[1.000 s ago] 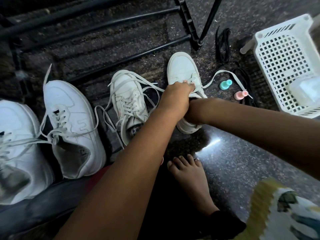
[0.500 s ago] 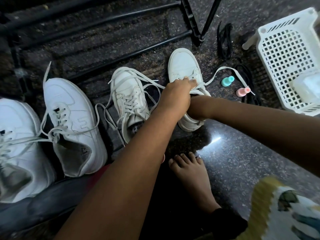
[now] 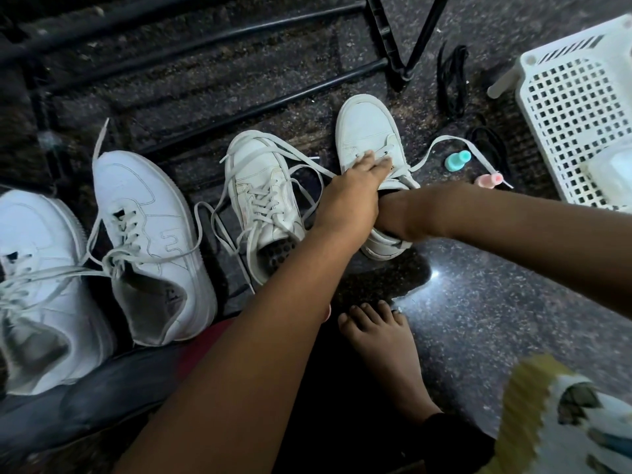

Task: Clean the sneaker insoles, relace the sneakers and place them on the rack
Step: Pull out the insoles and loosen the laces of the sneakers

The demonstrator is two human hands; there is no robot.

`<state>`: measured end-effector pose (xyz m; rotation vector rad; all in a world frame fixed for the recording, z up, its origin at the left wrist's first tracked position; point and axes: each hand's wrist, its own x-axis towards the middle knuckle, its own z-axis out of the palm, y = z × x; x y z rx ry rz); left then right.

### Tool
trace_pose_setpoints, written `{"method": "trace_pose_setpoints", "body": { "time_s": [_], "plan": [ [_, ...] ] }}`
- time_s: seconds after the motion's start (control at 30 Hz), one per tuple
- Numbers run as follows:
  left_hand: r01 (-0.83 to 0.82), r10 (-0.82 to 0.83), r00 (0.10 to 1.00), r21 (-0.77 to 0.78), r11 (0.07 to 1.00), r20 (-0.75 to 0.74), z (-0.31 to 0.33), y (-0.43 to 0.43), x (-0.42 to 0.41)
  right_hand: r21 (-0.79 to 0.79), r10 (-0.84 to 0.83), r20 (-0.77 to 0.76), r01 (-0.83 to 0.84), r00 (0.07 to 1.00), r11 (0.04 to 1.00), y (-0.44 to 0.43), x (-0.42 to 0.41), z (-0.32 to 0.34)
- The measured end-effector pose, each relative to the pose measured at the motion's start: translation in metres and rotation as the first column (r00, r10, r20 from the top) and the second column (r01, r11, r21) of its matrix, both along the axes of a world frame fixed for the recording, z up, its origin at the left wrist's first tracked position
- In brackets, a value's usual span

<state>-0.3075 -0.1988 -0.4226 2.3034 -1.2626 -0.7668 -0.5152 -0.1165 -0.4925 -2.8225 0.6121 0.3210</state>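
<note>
The only mark close to a letter is a stitched outline shaped like a capital E, on the side panel of the white sneaker (image 3: 147, 234) that stands second from the left. On the insole (image 3: 150, 302) at that sneaker's heel there is a small dark print, too small and blurred to read. Nothing else in view carries a word, brand, number or sign that can be read.
</note>
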Motion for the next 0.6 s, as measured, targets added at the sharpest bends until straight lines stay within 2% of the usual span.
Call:
{"method": "trace_pose_setpoints", "body": {
  "time_s": [0.37, 0.6],
  "plan": [
    [0.055, -0.056, 0.998, 0.06, 0.997, 0.012, 0.005, -0.004, -0.002, -0.003, -0.001, -0.041, 0.001, 0.999, 1.0, -0.004, 0.003, 0.005],
    [0.111, -0.132, 0.98, 0.136, 0.984, 0.15, 0.007, -0.007, -0.006, 0.06, 0.014, -0.106, -0.008, 0.994, 0.998, -0.006, 0.003, 0.004]
  ]
}}
